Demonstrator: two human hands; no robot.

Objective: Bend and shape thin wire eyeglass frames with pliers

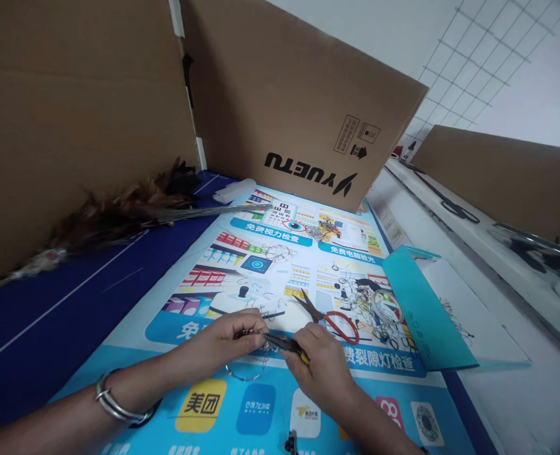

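My left hand (243, 335) is closed, thumb and fingers pinching a thin beaded wire loop (246, 377) that hangs below it over the printed sheet. My right hand (318, 359) is wrapped round the yellow-handled pliers (282, 342), whose dark jaws point left and meet the beaded piece at my left fingertips. The exact spot between the jaws is too small to make out. Just beyond my right hand, red-handled scissors (340, 325) lie with their blades apart.
Tangled wires and rings (384, 309) lie to the right, beside a turquoise open box (426, 309). Brown feathers (114, 212) and long thin rods (213, 210) lie at the left. Cardboard panels (280, 95) stand at the back. Small dark pieces (290, 442) lie at the near edge.
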